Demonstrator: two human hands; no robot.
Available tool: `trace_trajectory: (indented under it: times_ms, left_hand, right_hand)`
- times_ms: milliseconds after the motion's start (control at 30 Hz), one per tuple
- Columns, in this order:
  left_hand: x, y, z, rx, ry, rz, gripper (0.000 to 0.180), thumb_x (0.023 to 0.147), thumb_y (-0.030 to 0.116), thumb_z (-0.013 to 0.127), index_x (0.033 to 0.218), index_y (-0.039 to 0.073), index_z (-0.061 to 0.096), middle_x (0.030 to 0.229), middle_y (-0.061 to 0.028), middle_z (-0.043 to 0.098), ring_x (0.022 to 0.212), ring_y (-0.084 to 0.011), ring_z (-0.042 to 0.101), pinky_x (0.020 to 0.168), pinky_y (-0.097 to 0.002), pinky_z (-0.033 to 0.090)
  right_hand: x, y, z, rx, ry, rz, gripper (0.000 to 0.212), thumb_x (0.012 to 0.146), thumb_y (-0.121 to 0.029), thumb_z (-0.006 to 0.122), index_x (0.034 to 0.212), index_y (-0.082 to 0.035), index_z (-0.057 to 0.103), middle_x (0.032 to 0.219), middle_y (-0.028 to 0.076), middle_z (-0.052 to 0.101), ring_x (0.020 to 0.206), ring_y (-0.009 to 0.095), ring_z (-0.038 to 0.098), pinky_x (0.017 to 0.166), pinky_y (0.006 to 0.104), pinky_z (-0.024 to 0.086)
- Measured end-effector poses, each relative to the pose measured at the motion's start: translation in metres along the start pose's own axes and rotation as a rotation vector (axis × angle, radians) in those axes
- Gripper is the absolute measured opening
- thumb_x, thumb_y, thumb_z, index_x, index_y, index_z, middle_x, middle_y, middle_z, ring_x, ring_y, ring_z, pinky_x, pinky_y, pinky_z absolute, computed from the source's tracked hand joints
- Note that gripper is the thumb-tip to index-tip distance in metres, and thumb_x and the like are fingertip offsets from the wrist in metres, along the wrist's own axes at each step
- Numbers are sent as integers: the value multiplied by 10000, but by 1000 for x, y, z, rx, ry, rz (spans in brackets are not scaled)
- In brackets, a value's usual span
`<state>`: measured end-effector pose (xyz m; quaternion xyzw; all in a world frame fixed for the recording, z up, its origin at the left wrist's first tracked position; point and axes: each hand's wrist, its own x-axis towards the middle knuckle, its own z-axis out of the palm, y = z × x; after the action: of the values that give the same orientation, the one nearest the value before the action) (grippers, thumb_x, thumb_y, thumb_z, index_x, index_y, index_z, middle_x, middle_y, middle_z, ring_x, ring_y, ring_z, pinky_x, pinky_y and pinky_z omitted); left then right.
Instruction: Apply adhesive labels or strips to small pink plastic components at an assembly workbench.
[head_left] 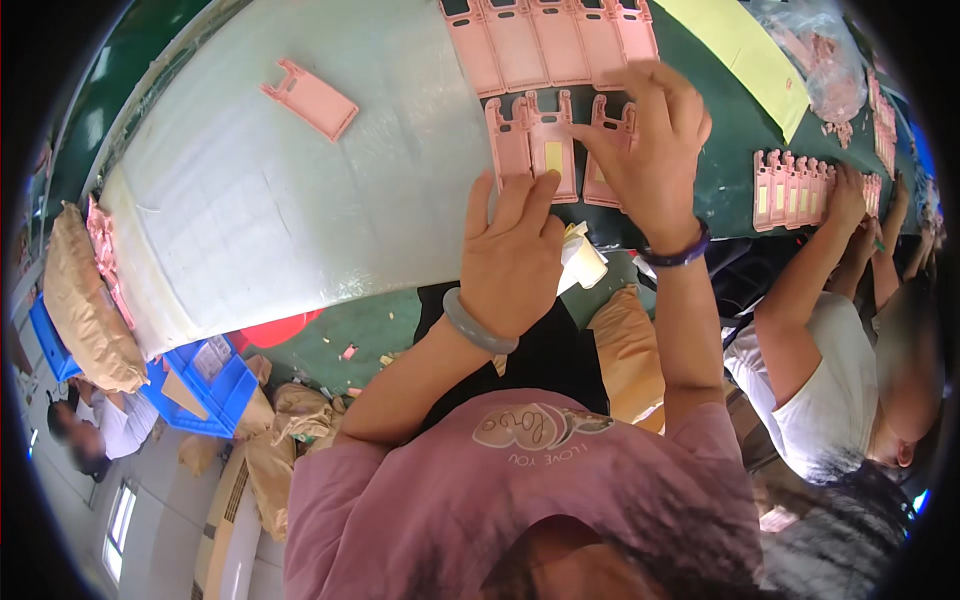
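A pink plastic piece (553, 130) with a yellow label (554, 156) lies in the near row at the table's edge. My left hand (512, 250) reaches up to it, fingers spread, one fingertip at the label's lower end. Left of it is another pink piece (508, 142), partly under my fingers. My right hand (655, 150) arches over the row with thumb and fingers apart, the thumb tip at the labelled piece's right side. Beneath this hand lies a third pink piece (603, 118), partly hidden. Nothing shows between the fingers of either hand.
Several pink pieces (540, 48) line up behind. One loose piece (318, 98) lies on the whitish sheet (280, 220). Yellow paper (745, 50) and a clear bag (825, 75) lie right. A co-worker's hand (847, 195) touches labelled pieces (790, 190). Blue crates (205, 385) stand lower left.
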<state>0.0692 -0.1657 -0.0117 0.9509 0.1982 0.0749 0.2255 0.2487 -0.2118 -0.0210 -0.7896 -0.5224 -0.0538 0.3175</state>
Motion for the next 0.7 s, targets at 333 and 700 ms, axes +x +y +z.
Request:
trace_trajectory:
  times_ms: [333,700]
  left_hand:
    - [-16,-5,6,-126,43,22,147,697,102,666,764,-19,616,1382,-182,518,1314,-365,428,1042,-514,390]
    - [12,32,22,-508,69,30,209,706,68,675,895,-18,644,1254,-191,566,1187,-389,501,980,-446,432]
  right_hand:
    - [-45,8,-29,89,-381,-89,421,723,-43,724,1138,-84,665,1328,92,575,1274,313,511,1026,448,433]
    - [-55,37,-83,141,-207,127,295,801,11,652,1095,-6,679,1226,169,606,1203,344,541,987,413,430]
